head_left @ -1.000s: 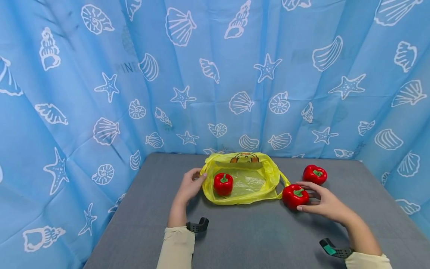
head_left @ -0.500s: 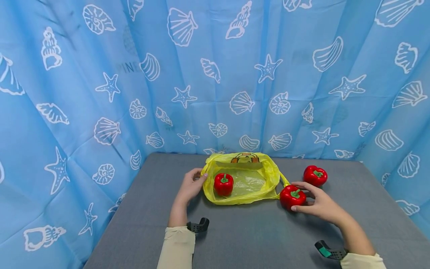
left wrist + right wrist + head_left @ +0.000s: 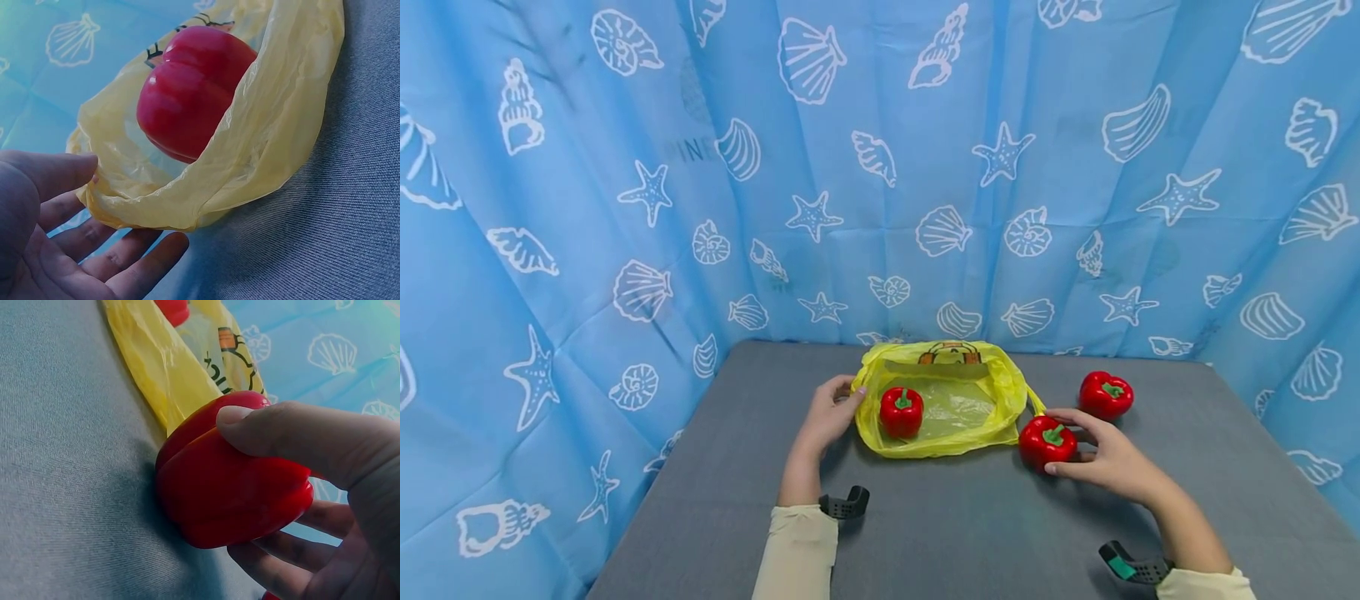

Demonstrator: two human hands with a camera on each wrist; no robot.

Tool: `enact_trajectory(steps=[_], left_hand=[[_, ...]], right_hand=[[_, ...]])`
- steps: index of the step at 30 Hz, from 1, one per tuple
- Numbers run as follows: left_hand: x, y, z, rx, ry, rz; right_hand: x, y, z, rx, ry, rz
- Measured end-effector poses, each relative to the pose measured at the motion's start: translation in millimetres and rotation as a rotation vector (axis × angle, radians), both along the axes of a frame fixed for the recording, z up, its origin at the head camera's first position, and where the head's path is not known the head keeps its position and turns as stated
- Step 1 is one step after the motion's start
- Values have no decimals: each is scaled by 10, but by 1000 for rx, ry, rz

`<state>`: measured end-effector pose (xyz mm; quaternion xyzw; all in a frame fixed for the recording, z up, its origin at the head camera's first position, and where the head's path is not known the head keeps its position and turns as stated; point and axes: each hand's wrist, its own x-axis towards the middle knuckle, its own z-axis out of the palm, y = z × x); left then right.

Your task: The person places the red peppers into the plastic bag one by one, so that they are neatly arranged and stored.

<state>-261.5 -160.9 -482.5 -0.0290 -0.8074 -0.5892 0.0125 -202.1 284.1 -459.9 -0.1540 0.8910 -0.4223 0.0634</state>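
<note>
A yellow plastic bag (image 3: 940, 443) lies on its side with its mouth spread toward me, and one red bell pepper (image 3: 901, 413) sits inside at its left. My left hand (image 3: 829, 417) pinches the left edge of the mouth between thumb and fingers, as the left wrist view shows up close. At the bag's right side, my right hand (image 3: 1108, 457) grips a second red bell pepper (image 3: 225, 481), thumb on one side and fingers on the other. That pepper overlaps the bag's handle strap. A third red bell pepper (image 3: 1106, 396) rests on the table behind the right hand.
The grey cloth-covered table (image 3: 962, 533) reaches back to a blue curtain (image 3: 880, 183) with white shell prints. Dark bands (image 3: 846, 503) with mounts are on both wrists.
My right hand has moved a little left with its pepper, closer to the bag. The left hand keeps its hold on the bag's edge.
</note>
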Motion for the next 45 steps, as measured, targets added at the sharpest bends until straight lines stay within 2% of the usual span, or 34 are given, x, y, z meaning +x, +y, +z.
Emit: enact_trajectory(steps=[21,34,45], left_hand=[[15,4,58,5,3,-3],[17,30,32,-6,0,2],[26,45,34,-11,-1,-3]], right_hand=[[51,-118,105,3,24,1],[95,-254,219,-21,58,6],[15,-429,242,-28,129,-15]])
